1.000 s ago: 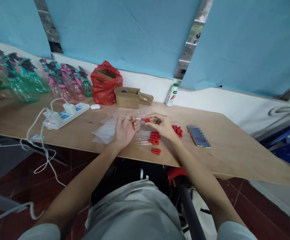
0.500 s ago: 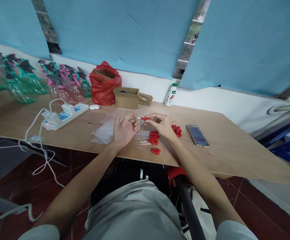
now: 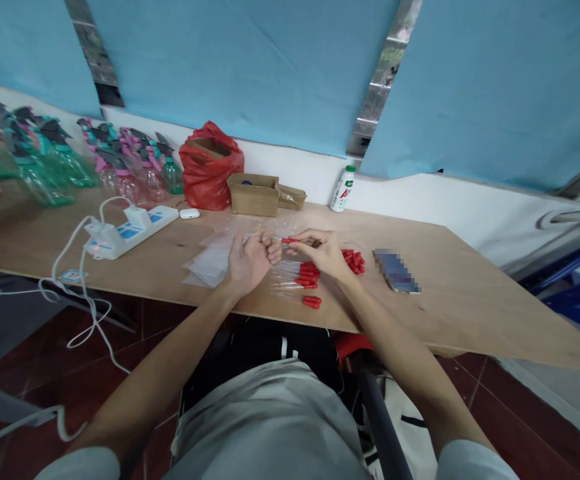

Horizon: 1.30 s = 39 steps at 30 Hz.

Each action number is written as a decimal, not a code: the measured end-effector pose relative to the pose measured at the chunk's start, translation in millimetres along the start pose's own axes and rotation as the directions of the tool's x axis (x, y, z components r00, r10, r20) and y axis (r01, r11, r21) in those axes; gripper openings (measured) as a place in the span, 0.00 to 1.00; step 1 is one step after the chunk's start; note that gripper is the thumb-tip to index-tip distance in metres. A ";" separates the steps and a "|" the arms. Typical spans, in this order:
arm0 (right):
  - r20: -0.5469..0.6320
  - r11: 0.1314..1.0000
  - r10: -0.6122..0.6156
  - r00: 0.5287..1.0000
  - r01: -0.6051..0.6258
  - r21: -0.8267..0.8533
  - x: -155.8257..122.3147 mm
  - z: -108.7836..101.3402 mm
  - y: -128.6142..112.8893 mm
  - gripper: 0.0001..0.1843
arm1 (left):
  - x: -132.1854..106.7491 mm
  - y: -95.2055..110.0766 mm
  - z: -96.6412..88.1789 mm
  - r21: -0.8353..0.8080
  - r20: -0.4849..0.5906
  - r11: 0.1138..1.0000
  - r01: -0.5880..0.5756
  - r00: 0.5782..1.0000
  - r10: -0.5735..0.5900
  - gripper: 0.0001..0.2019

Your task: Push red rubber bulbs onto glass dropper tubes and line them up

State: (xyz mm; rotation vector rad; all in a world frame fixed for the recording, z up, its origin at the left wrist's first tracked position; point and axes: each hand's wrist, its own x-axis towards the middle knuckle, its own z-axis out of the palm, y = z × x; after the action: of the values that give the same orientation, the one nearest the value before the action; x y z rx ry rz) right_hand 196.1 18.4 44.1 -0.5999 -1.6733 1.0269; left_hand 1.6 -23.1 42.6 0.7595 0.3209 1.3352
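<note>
A dropper with a red rubber bulb and a thin clear stem lies level between my hands. My right hand pinches its red bulb between thumb and fingertips. My left hand is turned palm up, thumb standing apart, fingers curled round the stem's end; whatever else those fingers hold is hidden. Just below lie several droppers in a row, red bulbs to the right and clear stems to the left. One group rests nearest the table's front edge. Beside my right wrist is a pile of loose red bulbs.
Clear plastic bags lie left of my left hand. Behind are a cardboard box, a red plastic bag and a white bottle. A phone lies right. A power strip with cables and several spray bottles stand left.
My left fingers have curled in a little more, and the dropper's clear stem shows less between the hands. The right hand keeps its pinch on the bulb.
</note>
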 end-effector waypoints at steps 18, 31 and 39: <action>0.011 0.992 -0.019 1.000 0.020 -0.128 -2.2 -1.4 0.9 0.17 | 3.0 -7.7 -5.8 0.094 0.107 0.992 -0.082 0.992 0.072 0.36; 0.102 0.901 -0.044 0.994 0.083 -0.425 3.4 -26.3 -5.5 0.19 | 4.3 2.1 -26.3 0.934 0.344 -0.258 -0.247 0.816 0.465 0.11; 0.129 0.927 -0.014 0.992 0.061 -0.369 2.2 -15.1 -13.0 0.20 | -6.4 -5.2 -15.5 0.842 0.311 -0.499 -0.204 0.940 0.139 0.15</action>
State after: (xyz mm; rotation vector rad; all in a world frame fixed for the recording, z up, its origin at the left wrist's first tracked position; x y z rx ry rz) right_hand 210.7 18.7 57.8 -0.7584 -2.0034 0.7321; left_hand -5.5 -24.6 26.6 2.5994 1.6409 0.9423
